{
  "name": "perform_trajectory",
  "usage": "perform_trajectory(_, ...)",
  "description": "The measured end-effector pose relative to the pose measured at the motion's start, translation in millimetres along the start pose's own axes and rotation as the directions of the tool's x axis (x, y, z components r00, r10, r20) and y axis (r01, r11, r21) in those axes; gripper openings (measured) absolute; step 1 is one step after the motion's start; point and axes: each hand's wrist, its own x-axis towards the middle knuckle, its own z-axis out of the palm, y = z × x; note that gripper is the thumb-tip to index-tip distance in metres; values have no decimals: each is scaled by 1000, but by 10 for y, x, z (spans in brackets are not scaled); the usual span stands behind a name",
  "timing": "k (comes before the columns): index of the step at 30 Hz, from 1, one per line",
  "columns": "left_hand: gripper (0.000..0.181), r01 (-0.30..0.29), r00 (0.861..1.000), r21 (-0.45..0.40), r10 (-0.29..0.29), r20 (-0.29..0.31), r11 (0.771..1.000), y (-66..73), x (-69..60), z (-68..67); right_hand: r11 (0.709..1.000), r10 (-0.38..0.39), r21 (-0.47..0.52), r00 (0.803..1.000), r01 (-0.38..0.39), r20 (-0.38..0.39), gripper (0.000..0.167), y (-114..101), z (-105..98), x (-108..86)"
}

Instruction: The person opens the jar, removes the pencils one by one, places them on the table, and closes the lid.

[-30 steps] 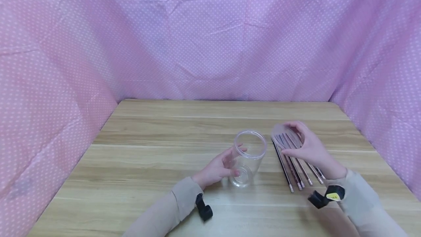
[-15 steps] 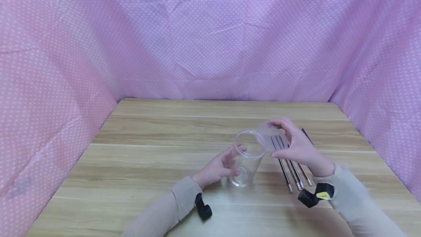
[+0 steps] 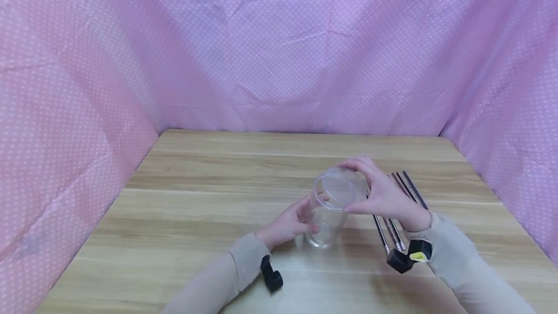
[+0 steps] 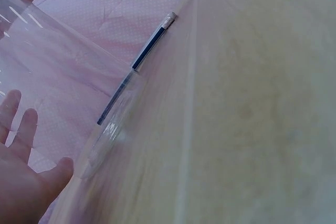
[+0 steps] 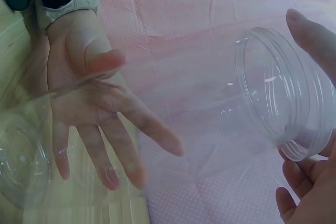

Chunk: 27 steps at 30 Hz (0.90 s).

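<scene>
A tall clear plastic jar stands upright on the table, its mouth facing up. My left hand holds it from the left, with thumb and spread fingers round the wall. My right hand grips a clear round lid by its edge, thumb on one side and fingers on the other. That lid is over the jar's mouth, slightly off to the right; whether it touches the rim I cannot tell. In the left wrist view, the jar fills the left side beside my left hand.
Several dark pencils with eraser ends lie on the wooden table to the right of the jar, partly under my right hand. One pencil shows past the jar's base. Pink dotted cloth hangs behind and at both sides.
My right hand has carried the lid leftward, from above the pencils to the jar's mouth. More of the pencils' far ends now show. My left hand and the jar have stayed in place.
</scene>
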Motion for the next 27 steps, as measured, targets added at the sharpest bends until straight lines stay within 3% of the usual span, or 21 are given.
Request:
perform_trajectory(6,88,7,1000,17,-7,-14,1000,-13,-8,9,1000,-3,-23,1000,4,31,81,-34,39,49)
perform_trajectory(12,87,-3,1000,20,3,-5,1000,-21,-5,13,999,-12,-33,998,14,61,81,-56,52,68)
perform_trajectory(23,85,32,999,21,-31,-19,999,22,-14,46,998,-9,-54,985,19,172,76,-114,-28,103)
perform_trajectory(27,85,46,999,24,-45,-25,999,20,-16,59,998,-18,-52,987,27,162,77,-105,-17,91)
